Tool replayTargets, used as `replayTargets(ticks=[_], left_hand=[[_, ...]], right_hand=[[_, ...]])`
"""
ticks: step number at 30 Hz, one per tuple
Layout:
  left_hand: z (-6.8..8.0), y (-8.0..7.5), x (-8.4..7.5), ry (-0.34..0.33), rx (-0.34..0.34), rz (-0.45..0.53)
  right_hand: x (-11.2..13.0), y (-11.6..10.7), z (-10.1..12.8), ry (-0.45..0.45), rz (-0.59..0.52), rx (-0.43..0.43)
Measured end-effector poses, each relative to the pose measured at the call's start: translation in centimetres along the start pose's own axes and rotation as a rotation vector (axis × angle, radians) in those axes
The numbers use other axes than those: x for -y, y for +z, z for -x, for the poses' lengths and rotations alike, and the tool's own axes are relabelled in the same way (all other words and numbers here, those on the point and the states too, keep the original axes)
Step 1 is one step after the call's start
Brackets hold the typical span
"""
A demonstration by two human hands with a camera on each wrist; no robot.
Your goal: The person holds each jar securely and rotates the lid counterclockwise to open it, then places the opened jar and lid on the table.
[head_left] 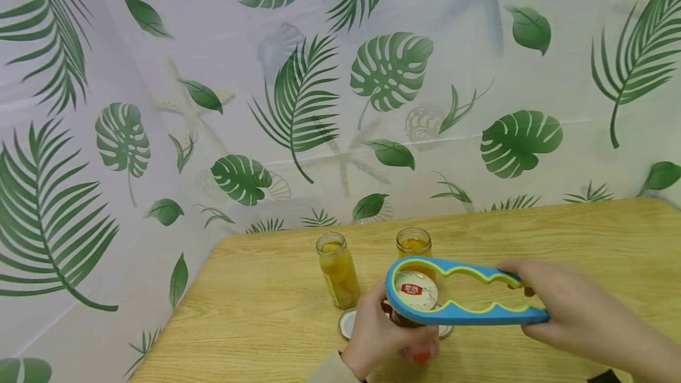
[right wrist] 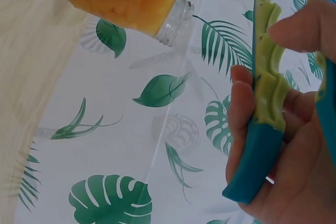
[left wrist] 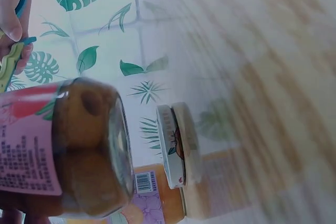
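My left hand (head_left: 372, 331) grips a glass jar (left wrist: 89, 145) with a pink label and large brown pieces inside. Its pale lid (head_left: 416, 292) bears a red mark and faces up. The looped end of a blue and lime-green jar opener (head_left: 476, 317) encircles this lid. At the right, my right hand (head_left: 558, 297) holds the opener by its two wavy handles, which stand apart with a gap between them. The right wrist view shows fingers curled behind one handle (right wrist: 268, 145) and the thumb reaching toward its green inner edge.
An open jar of yellow fruit (head_left: 340, 279) stands left of my hands on the wooden table (head_left: 255, 294). Another open jar with orange contents (head_left: 414, 244) is just behind the opener. A loose lid (head_left: 347, 323) lies beside my left hand. Leaf-patterned cloth (head_left: 330, 135) hangs behind the table.
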State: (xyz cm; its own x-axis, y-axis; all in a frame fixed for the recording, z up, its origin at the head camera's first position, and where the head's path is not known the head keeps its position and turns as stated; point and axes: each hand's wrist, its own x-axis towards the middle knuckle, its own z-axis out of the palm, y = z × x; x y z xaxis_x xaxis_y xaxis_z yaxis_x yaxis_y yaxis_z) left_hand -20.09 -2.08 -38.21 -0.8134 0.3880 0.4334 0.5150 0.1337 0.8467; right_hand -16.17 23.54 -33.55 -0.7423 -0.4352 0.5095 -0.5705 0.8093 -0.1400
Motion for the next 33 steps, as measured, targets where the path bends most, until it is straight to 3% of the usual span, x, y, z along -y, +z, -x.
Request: replayTargets(ticks=[6,14,19,25,33], left_hand=[[0.1,0.1,-0.9,0.093,-0.028,0.005],[0.1,0.4,0.5,0.024,-0.017,0.069],[0.1,0.4,0.5,0.013,-0.021,0.084],[0.2,0.4,0.4,-0.046,-0.016,0.119],[0.2,0.4,0.3,-0.090,-0.014,0.150]], right_hand=[[0.3,0.5,0.0,0.014,0.016,0.025],[0.4,0.7,0.0,0.041,0.015,0.072],[0.4,0.8,-0.1,0.051,0.009,0.092],[0.5,0.8,0.0,0.076,0.034,0.138],[0.3,0.9,0.0,0.078,0.026,0.137]])
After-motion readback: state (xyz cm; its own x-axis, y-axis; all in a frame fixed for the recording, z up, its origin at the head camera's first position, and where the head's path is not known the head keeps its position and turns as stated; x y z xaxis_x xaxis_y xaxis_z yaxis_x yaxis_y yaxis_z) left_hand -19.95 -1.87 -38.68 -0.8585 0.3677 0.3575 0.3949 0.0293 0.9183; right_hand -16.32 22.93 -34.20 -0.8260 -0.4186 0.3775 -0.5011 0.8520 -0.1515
